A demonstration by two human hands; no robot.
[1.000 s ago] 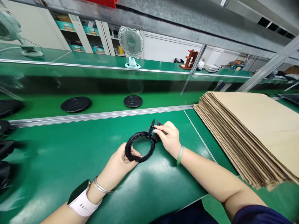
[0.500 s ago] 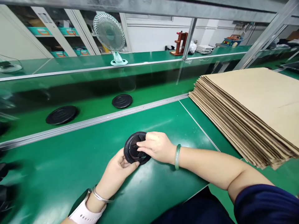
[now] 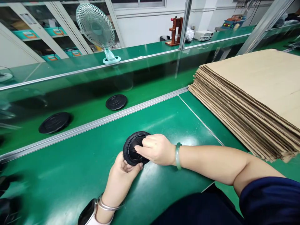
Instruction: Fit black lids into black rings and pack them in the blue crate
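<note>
A black round plastic cover (image 3: 132, 153) is tilted up just above the green tabletop, its hollow, ridged inner side facing me. My left hand (image 3: 123, 175) grips its lower left rim, thumb in front and fingers behind. Curled over the cover's right side, my right hand (image 3: 154, 150) has its thumb and forefinger pinched at the inside face. Whether a small part sits between those fingertips is hidden.
Beyond a metal rail, two black round covers (image 3: 116, 102) (image 3: 55, 122) lie on a green belt. Stacked cardboard sheets (image 3: 239, 112) stand at right. A fan (image 3: 96, 28) and a brown hand press (image 3: 175, 31) stand on the back ledge. Blurred black items (image 3: 8, 200) lie at left.
The view has shifted slightly. Both hands keep hold of the cover, which is turned a little, and my right fingers have moved slightly across its inner face. The covers on the belt appear farther left.
</note>
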